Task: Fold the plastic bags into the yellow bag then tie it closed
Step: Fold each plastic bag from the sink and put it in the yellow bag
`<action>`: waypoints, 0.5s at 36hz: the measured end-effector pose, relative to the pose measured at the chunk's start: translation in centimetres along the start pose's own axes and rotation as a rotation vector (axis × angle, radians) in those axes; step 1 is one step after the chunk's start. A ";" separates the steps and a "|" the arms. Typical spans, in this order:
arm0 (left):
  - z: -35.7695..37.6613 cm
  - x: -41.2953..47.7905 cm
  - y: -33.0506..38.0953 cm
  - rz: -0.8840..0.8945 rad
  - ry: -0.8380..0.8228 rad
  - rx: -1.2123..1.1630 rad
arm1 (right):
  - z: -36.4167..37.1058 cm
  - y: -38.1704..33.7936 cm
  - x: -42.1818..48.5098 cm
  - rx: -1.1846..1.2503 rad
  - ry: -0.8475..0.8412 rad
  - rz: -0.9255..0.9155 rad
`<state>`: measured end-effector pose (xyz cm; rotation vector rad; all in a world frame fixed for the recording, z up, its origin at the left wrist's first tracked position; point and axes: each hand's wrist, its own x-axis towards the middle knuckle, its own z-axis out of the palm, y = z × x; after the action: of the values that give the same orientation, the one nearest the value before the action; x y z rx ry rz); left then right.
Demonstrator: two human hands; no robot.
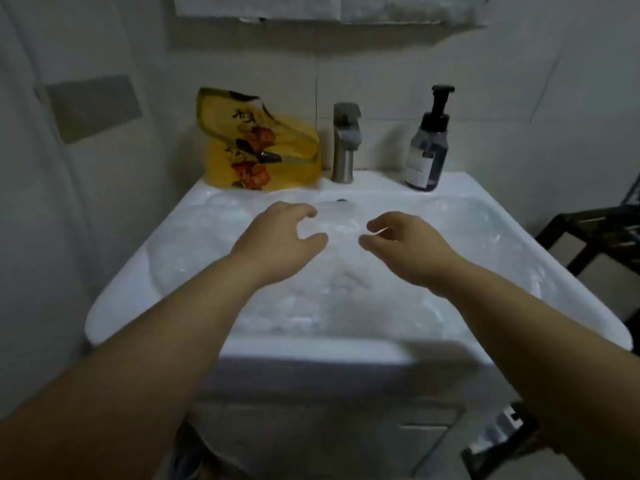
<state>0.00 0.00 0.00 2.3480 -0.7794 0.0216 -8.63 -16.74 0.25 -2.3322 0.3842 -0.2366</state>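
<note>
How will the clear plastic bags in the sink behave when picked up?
The clear plastic bags drape crumpled across the sink, so likely floppy, shapeless. Thin, see-through film: probably very light, may cling or drift. Glossy highlights suggest a slippery grip; pinching likely beats pushing.

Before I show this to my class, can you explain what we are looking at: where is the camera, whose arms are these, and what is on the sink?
There is no machine: the camera sits on a person's head, looking down at their own bare arms. The left grip and right grip reach over clear plastic bags spread across the white sink; whether either holds plastic is unclear. A yellow bag, tap and soap bottle stand behind.
</note>
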 end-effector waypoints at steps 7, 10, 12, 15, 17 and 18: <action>2.7 -1.6 -1.2 -0.069 0.014 0.006 | 2.8 1.5 -1.3 -0.019 -0.066 -0.024; 3.2 -0.7 -1.1 -0.066 0.114 -0.153 | 3.3 1.5 -0.4 -0.001 -0.060 -0.032; 3.3 0.3 -0.6 -0.047 0.164 -0.329 | 3.4 1.4 0.6 -0.008 -0.064 -0.049; 3.0 2.0 0.3 -0.059 0.235 -0.561 | 3.3 0.8 2.3 0.003 0.002 -0.078; 2.8 3.6 0.4 -0.157 0.279 -0.759 | 3.2 0.5 4.0 0.016 0.133 -0.126; 2.7 4.4 0.3 -0.215 0.300 -0.858 | 3.2 0.3 4.8 0.058 0.192 -0.132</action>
<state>2.96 -4.12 -0.99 1.5434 -0.2864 -0.0440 -3.30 -16.52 -1.96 -2.2868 0.3121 -0.5320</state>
